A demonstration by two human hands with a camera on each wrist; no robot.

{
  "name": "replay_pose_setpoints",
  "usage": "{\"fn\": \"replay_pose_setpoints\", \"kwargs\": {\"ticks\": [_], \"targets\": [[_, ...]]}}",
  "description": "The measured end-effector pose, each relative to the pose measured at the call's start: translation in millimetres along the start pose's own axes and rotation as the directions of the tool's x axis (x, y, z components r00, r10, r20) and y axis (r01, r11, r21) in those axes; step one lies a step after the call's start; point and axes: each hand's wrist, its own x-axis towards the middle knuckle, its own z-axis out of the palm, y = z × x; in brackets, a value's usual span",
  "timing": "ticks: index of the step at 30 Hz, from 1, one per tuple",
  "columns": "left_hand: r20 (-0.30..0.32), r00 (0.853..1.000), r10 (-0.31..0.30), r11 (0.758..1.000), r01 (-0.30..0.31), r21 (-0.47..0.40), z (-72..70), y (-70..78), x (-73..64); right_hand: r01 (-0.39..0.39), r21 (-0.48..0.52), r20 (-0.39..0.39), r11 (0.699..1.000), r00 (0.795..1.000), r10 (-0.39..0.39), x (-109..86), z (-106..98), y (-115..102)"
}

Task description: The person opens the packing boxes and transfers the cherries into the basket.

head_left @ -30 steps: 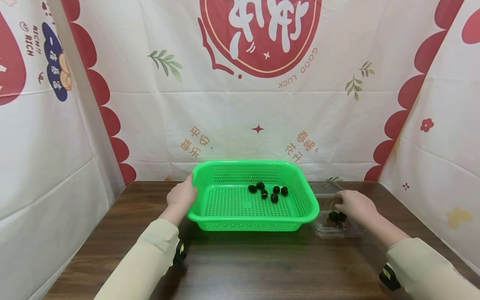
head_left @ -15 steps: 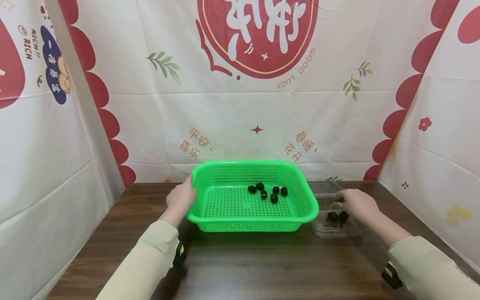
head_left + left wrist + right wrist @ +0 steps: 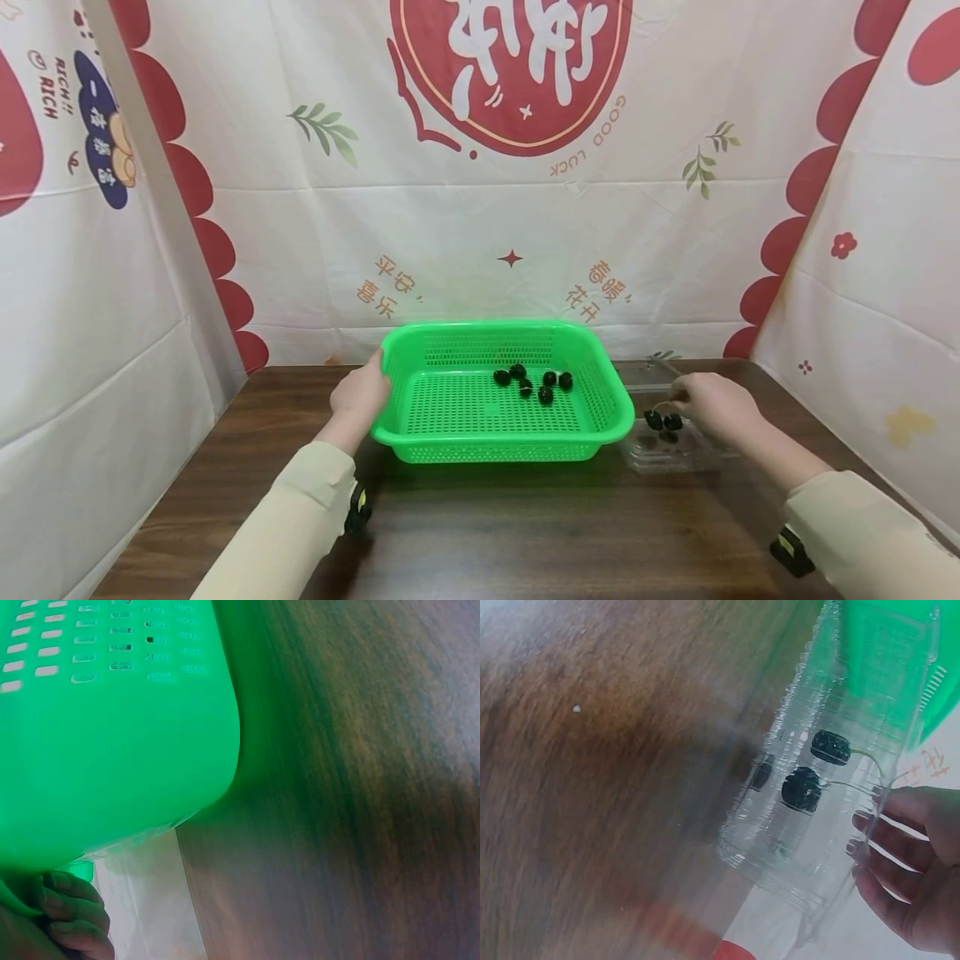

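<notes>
My left hand [image 3: 360,392] grips the left rim of a green plastic basket [image 3: 498,451]; its curled fingers [image 3: 79,913] show at the rim in the left wrist view. Several dark cherries [image 3: 545,395] lie in the basket's right half. At the right, my right hand [image 3: 716,407] pinches the thin stems of two dark cherries [image 3: 802,789], which hang below its fingertips. They hang over a clear plastic box [image 3: 660,460] beside the basket. A dark spot [image 3: 763,773] shows through the box wall; I cannot tell whether it is another cherry or a reflection.
Both containers stand on a dark wooden table [image 3: 480,533], the box's clear lid raised at the back. Printed white cloth [image 3: 465,233] hangs behind the table and along both sides. A black wrist device [image 3: 791,552] sits at each sleeve.
My right hand has lifted the two cherries by their stems and shifted them slightly left within the box area. The left hand stays on the basket rim; the basket has not moved on the table.
</notes>
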Motion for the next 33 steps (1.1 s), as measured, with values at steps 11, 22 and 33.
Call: {"fn": "replay_pose_setpoints", "kwargs": {"ticks": [11,22,33], "targets": [[0.004,1.0,0.003,1.0,-0.003,-0.004,-0.3,-0.1,0.0,-0.014,0.008,0.007,1.0,1.0,0.014,-5.3,-15.4,-12.0],[0.008,1.0,-0.002,1.0,0.002,-0.001,-0.3,0.4,0.3,-0.005,0.005,0.005,1.0,1.0,0.005,-4.8,-32.6,-19.4],[0.009,1.0,-0.002,1.0,0.002,0.0,-2.0,1.3,-0.8,0.037,-0.024,-0.054,0.999,0.998,-0.038,3.4,-54.0,-32.0]]}}
